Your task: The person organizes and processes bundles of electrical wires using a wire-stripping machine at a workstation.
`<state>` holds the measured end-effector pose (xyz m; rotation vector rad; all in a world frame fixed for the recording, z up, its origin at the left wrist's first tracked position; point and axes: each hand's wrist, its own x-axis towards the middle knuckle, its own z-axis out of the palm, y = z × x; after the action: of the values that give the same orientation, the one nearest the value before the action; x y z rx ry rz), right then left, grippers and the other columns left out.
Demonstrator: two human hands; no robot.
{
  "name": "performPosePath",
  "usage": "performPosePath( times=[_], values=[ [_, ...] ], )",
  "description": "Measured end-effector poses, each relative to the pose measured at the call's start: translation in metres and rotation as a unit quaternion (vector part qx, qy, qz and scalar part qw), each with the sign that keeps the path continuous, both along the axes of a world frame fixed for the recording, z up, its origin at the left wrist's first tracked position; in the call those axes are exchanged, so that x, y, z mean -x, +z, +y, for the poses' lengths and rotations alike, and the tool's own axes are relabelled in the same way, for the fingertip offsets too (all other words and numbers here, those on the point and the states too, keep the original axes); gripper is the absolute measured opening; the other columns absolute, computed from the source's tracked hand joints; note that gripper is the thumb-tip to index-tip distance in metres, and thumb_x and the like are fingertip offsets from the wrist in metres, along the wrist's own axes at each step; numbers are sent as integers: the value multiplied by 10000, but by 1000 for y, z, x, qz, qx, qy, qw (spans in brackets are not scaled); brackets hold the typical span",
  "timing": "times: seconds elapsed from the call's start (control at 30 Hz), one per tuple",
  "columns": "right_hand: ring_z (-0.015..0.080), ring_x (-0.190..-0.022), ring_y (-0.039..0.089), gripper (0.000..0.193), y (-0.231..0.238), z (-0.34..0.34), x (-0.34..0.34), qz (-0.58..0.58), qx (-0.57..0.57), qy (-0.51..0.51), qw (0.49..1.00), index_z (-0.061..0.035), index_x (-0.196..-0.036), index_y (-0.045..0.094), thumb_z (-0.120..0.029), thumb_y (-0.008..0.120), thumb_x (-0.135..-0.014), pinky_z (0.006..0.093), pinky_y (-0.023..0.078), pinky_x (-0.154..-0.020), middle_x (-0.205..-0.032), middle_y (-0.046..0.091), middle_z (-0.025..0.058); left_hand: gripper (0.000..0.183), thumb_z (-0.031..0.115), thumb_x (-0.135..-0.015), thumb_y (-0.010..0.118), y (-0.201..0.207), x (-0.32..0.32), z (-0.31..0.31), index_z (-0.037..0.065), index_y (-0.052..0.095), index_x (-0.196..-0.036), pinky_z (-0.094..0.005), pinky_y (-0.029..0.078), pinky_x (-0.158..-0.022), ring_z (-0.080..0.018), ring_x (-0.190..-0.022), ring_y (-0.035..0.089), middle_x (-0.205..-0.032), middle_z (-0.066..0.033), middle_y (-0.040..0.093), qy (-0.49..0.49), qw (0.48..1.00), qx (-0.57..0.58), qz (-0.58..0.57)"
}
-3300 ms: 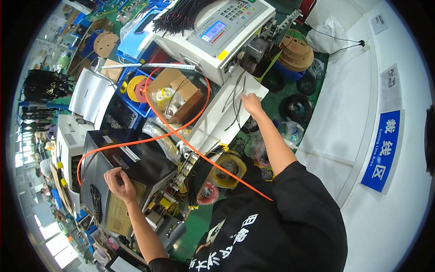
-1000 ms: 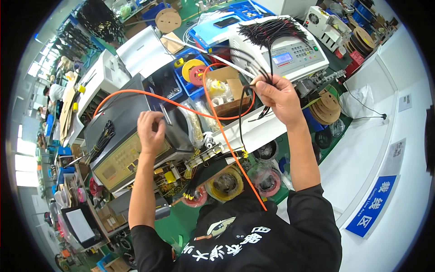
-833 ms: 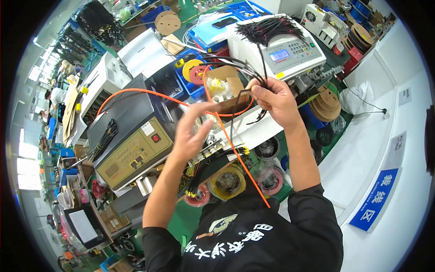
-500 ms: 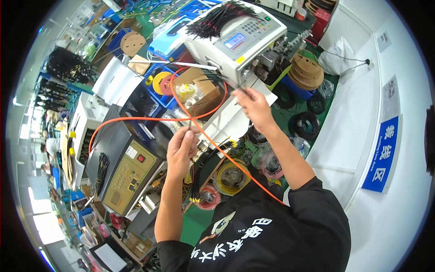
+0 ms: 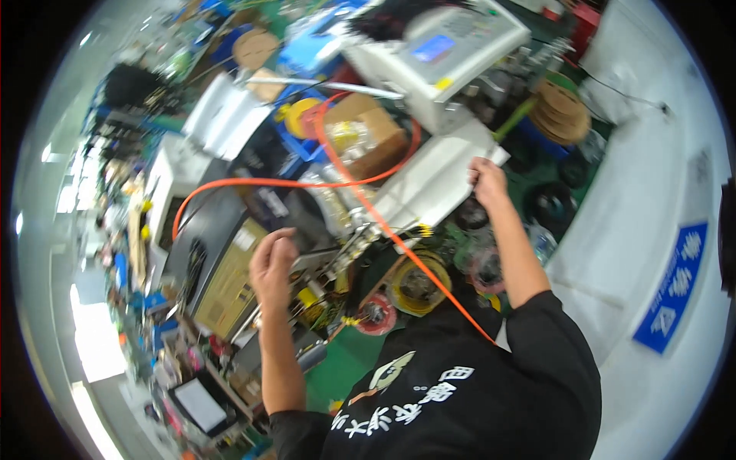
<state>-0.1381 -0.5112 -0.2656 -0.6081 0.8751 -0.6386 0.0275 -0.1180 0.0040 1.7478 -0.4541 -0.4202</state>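
My left hand (image 5: 274, 264) is raised in front of the dark machine with a gold panel (image 5: 226, 285), its fingers curled closed. A thin dark line runs from near its fingertips toward the middle, too smeared to name. Farther right, my right hand (image 5: 488, 182) has its fingers pinched together beside the lower end of a white sloping tray (image 5: 437, 184); what they hold is hidden by blur. Between the hands an orange hose (image 5: 253, 182) makes a loop and runs down to my black shirt, with neither hand touching it.
A white machine (image 5: 429, 88) with a small screen carries a bundle of black wires (image 5: 395, 19). Near it are a cardboard box (image 5: 381, 132) and brown reels (image 5: 560, 113). Yellow coiled wire (image 5: 420, 285) lies below the tray. A white wall with a blue sign (image 5: 669, 290) stands right.
My hands have moved apart, the left one down and leftward, the right one rightward. The dark wires seen at the right fingers before no longer show clearly. The whole view has shifted and blurred.
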Motion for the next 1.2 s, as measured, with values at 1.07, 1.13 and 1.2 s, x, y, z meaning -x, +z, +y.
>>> performPosePath(
  times=[1.07,1.13,1.2],
  values=[
    [119,-602,530,97,-29,0,-70,18,-51,-175,983,-60,-1015,561,-123,564,-941,262,430,-483,-848,648,68,211,127,-1019,523,-9,52,11,-37,607,-1122,-198,268,-534,-44,-610,360,-732,21,465,4,994,55,90],
    [122,-601,538,122,-32,-2,-78,33,-47,-176,983,-33,-988,592,-117,586,-900,261,428,-473,-843,645,64,209,122,-1015,523,-10,57,19,-47,603,-1109,-198,269,-530,-47,-609,366,-723,13,467,32,993,49,100],
    [135,-624,552,160,-41,-14,-80,53,-27,-198,978,-35,-938,596,-159,670,-868,277,433,-501,-842,647,62,208,124,-1014,525,-13,60,18,-45,603,-1109,-196,270,-528,-48,-611,370,-722,11,470,25,993,57,104]
  ],
)
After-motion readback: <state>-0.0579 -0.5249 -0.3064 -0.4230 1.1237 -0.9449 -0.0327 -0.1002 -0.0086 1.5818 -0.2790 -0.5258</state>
